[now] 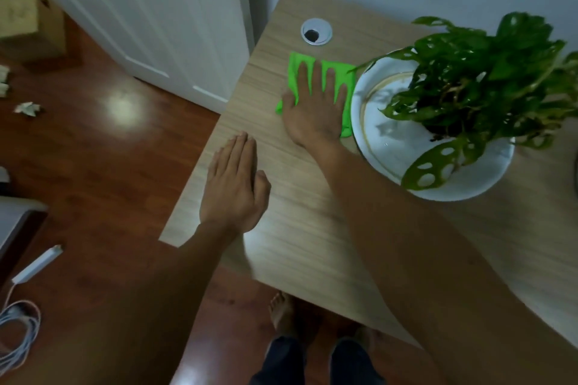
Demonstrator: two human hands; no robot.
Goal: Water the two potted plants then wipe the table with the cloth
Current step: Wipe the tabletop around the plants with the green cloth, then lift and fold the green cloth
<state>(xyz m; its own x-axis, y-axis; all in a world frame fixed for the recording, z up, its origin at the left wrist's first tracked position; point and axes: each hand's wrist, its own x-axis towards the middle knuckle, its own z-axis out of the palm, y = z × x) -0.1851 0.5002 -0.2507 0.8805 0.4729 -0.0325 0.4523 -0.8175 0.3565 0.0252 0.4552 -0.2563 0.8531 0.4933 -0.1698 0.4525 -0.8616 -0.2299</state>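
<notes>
Wood-grain table [300, 212] beside a white door [150, 9], above glossy reddish floor [103, 141].

The right hand [312, 109] lies flat, fingers spread, pressing the green cloth [341, 72] near the table's far left corner, just beside the plant [488, 78] and its white saucer [391, 150]. The left hand [234, 187] rests flat and empty at the left edge. A wide sweep could likely knock the saucer or snag a leaf.

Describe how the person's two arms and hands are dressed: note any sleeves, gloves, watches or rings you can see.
Both arms are bare from as far up as the picture shows, with no sleeves in view. The left hand and the right hand wear no gloves. No watch, bracelet or ring shows on either wrist or on the fingers.
</notes>
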